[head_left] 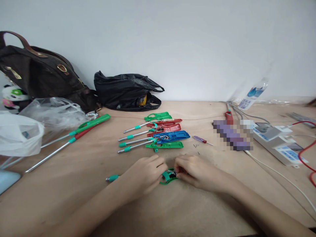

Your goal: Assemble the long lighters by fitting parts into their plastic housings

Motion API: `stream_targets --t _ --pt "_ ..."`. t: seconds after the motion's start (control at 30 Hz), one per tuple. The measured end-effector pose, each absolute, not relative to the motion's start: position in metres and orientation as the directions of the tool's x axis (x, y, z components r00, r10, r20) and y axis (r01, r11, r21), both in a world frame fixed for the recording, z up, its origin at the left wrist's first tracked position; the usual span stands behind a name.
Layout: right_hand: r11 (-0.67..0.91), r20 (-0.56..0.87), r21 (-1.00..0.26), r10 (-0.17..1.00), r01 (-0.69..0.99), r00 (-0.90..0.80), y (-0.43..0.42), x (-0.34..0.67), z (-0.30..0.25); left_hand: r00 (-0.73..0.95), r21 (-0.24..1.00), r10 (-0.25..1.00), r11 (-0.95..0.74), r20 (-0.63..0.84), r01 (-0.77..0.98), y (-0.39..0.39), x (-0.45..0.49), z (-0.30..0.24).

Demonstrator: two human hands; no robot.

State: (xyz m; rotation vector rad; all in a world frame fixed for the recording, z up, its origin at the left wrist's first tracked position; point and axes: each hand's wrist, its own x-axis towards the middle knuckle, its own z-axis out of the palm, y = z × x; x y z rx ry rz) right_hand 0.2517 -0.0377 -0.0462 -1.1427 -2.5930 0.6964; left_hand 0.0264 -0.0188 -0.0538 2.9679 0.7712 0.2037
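An opened green long-nosed lighter lies on the table before me, its metal tube with a teal collar reaching out to the left. My left hand is closed on it from the left, fingers curled over the body. At its right end, my right hand is pinched at the dark inner parts; what sits between those fingertips is hidden. Beyond my hands lie several opened lighters with wires inside, among them a blue lighter, a red lighter half and a green lighter half.
A purple screwdriver and tiny screws lie to the right. Further right are a power strip and cables. Whole lighters, plastic bags, a black bag and a dark handbag occupy the left and back.
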Motion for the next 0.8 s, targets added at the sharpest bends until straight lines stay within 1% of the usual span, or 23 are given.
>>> stream_targets --t 0.13,0.27,0.47,0.8 --pt "0.586 0.021 -0.512 0.739 0.628 -0.673 -0.037 0.252 -0.048 0.874 0.052 0.470 -0.882 0.125 0.468 -0.019 0.028 -0.058" --pt "0.587 0.020 -0.511 0.739 0.628 -0.674 -0.037 0.252 -0.049 0.883 0.012 0.426 -0.902 0.195 0.432 -0.017 0.029 -0.061" --pt "0.601 0.029 -0.491 0.735 0.630 -0.678 -0.036 0.252 -0.052 0.884 0.033 0.376 -0.923 0.278 0.383 -0.015 0.028 -0.066" --pt "0.620 0.046 -0.443 0.737 0.648 -0.674 -0.037 0.248 -0.055 0.879 0.066 0.382 -0.923 0.286 0.380 -0.015 0.028 -0.067"
